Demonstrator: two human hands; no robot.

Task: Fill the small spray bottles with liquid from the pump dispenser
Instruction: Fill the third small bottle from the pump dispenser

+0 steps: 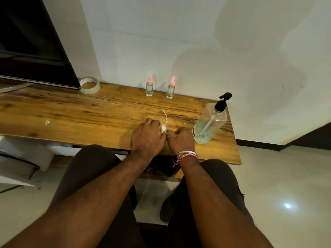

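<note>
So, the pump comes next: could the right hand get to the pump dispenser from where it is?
Probably yes: the right hand rests on the table just beside the pump dispenser, with nothing between them.

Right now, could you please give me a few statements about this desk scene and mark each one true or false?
1. Two pink-capped spray bottles stand upright near the wall. True.
2. The pump dispenser lies on its side. False: it stands upright, at the right end of the wooden table.
3. The left hand grips a small bottle. True.
4. The right hand presses the pump head. False: it rests on the table beside the left hand.
5. A roll of tape lies near the monitor. True.
</note>
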